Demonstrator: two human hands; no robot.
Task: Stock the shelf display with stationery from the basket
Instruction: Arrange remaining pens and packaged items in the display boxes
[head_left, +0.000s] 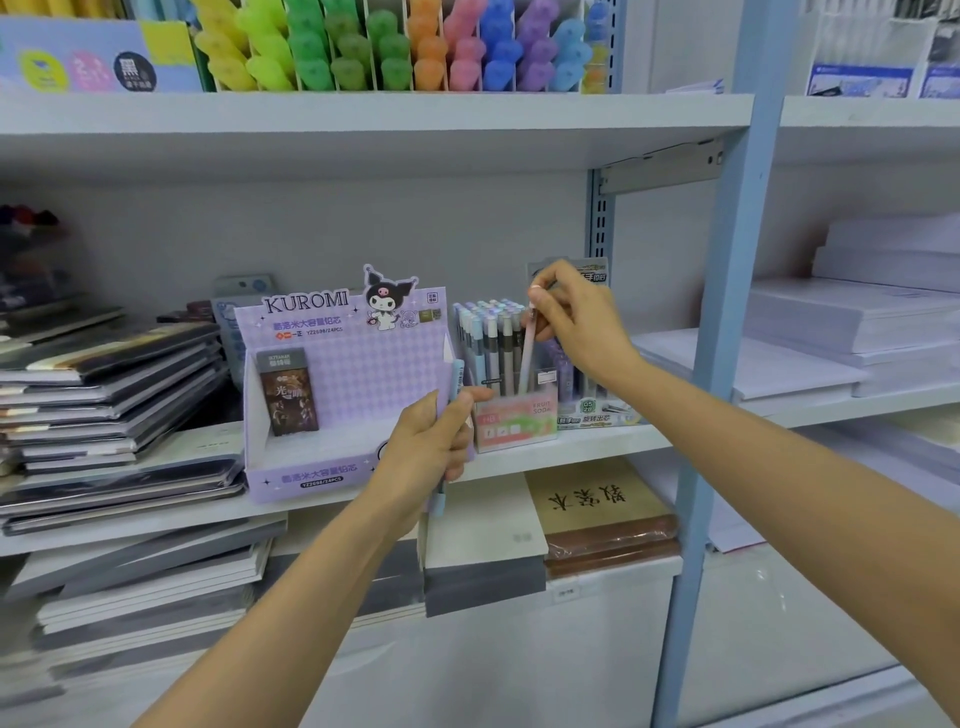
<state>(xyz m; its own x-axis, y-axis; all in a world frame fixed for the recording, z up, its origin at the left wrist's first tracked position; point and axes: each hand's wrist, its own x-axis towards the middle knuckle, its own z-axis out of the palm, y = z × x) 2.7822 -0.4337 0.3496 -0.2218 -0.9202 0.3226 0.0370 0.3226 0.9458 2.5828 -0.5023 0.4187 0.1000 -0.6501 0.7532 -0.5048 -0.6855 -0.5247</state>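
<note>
A pink pen display box (514, 423) full of upright pastel pens stands on the middle shelf (597, 441). My right hand (571, 317) pinches the top of a pale pink pen (526, 353) whose lower end is inside the box at its right front. My left hand (431, 441) grips a light blue pen (454, 382) upright in front of the shelf edge, just left of the box. The basket is not in view.
A purple Kuromi display carton (332, 395) holding one dark pack sits left of the pen box. Notebooks are stacked at the left (104, 384). Paper reams (857, 322) fill the right bay behind a blue upright post (727, 312). Highlighters (395, 47) line the top shelf.
</note>
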